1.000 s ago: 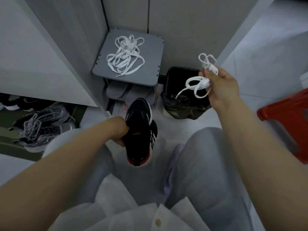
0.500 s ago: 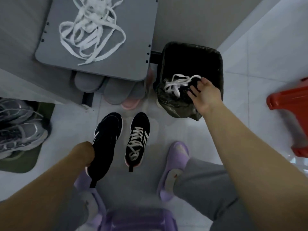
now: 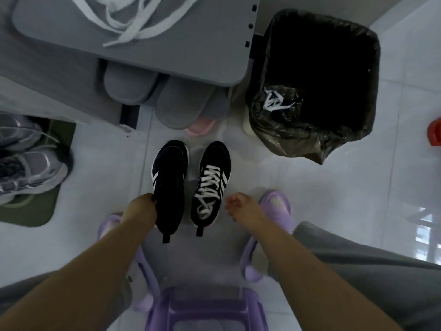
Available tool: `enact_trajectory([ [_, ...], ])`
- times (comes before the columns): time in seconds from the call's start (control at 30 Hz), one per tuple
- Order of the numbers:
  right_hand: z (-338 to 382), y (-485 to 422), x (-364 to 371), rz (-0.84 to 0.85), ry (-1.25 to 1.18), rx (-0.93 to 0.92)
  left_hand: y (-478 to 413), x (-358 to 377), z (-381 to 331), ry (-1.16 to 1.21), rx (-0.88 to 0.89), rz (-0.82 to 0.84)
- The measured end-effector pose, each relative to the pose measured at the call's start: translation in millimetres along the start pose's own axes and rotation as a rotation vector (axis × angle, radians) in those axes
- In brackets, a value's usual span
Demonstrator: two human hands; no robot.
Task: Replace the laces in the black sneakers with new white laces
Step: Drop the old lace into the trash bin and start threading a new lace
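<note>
Left hand [image 3: 140, 209] grips the laceless sneaker [image 3: 170, 177] at its collar, fingers tucked out of sight behind it, the shoe hanging just above the floor. The laced sneaker [image 3: 211, 185] sits right beside it on the tile, white laces still in. Right hand [image 3: 241, 209] hangs just right of that one, fingers loose, holding nothing. The new white laces [image 3: 124, 34] are piled on the grey shelf [image 3: 191, 51] at the far left. To the far right, the trash bin [image 3: 317, 130] shows a bit of old lace [image 3: 276, 101] against its black bag.
</note>
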State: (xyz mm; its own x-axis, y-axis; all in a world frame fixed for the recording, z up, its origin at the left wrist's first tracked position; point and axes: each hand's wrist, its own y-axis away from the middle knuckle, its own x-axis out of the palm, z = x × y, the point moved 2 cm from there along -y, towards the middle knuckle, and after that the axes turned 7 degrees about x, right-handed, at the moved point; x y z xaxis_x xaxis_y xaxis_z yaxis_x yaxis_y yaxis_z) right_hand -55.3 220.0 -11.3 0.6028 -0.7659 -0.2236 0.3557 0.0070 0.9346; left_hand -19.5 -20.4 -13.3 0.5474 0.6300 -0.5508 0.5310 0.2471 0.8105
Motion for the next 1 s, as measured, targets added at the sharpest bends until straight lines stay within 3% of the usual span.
enact_trajectory([
  [0.17, 2, -20, 31, 0.028, 0.211, -0.036, 9, 5, 8, 0.085, 0.049, 0.092],
  [0.3, 14, -39, 39, -0.107, 0.328, 0.009, 20, -9, 4, 0.155, 0.067, 0.061],
  [0.4, 27, -30, 30, -0.175, 0.668, -0.010, 30, -28, -8, 0.218, 0.106, 0.056],
  [0.5, 40, -4, 18, -0.060, 0.930, -0.056, 39, -48, -21, 0.252, 0.142, 0.036],
  [0.57, 51, 24, 9, 0.048, 0.928, -0.040, 54, -61, -34, 0.242, 0.199, 0.044],
  [0.63, 59, 54, -4, 0.118, 0.739, 0.027, 77, -72, -49, 0.242, 0.273, 0.056],
  [0.73, 71, 108, -19, 0.111, 0.653, 0.076, 121, -81, -67, 0.253, 0.362, 0.075],
  [0.87, 90, 193, -19, -0.074, 0.683, -0.107, 189, -89, -82, 0.147, 0.508, 0.047],
  [1.0, 93, 279, -7, -0.321, 0.864, -0.378, 250, -107, -77, 0.076, 0.641, -0.274],
])
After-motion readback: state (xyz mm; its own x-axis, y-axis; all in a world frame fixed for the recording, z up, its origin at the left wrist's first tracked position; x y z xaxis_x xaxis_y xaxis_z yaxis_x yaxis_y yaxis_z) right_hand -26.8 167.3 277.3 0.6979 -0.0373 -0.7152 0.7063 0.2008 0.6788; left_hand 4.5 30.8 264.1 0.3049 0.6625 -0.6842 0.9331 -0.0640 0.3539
